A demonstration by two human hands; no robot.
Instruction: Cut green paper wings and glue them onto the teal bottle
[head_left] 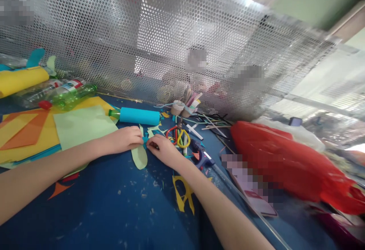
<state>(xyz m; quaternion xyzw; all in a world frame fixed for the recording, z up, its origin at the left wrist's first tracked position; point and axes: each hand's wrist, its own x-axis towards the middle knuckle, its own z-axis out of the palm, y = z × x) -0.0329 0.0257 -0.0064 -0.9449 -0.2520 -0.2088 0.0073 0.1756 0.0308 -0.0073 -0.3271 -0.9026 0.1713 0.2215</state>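
Above the blue table my left hand [129, 140] and my right hand [165, 149] nearly meet. A small blue craft-sheet piece [145, 140] spans the gap, pinched by the fingertips of both hands. Beneath it lies a light green rounded cutout [139, 158]; its upper end shows above the left fingertips, and the hand hides part of it. Just beyond the hands rests a green bottle wrapped in a blue sheet [139, 116], lying on its side. Scissors with red and yellow handles [184, 138] are right of my right hand, among green and blue scraps.
A blue glue gun [203, 155] and a phone [261, 202] lie at right, near a red plastic bag [279, 159]. Coloured sheets [82, 124] and plastic bottles [71, 94] occupy the left. Cups with sticks [178, 107] stand before a perforated metal screen [171, 26].
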